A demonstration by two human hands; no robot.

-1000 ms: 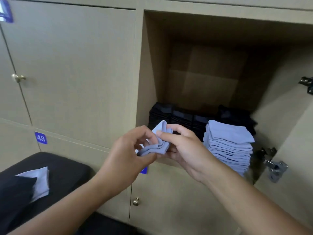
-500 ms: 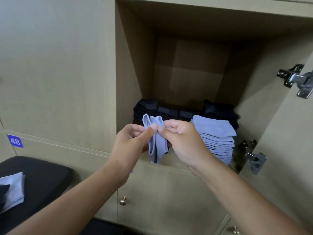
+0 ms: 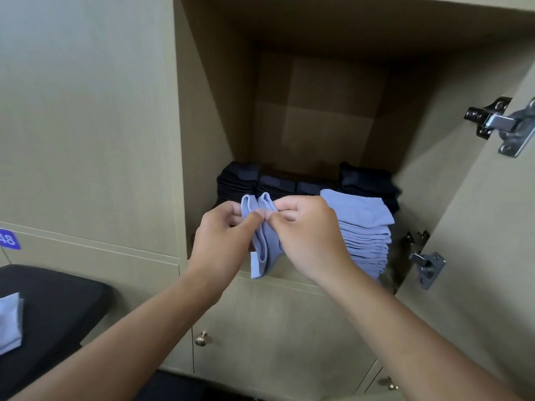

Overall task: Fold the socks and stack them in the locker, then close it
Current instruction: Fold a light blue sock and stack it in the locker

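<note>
Head view, left hand (image 3: 223,241) and right hand (image 3: 308,235) both pinching a light blue sock (image 3: 262,241) by its upper edge, sock hanging before the open locker (image 3: 318,111), beside the stack of folded blue socks (image 3: 363,233), black socks (image 3: 275,183) sitting behind.

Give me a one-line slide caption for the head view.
Both hands pinch blue socks at the open locker, beside the blue stack.
</note>
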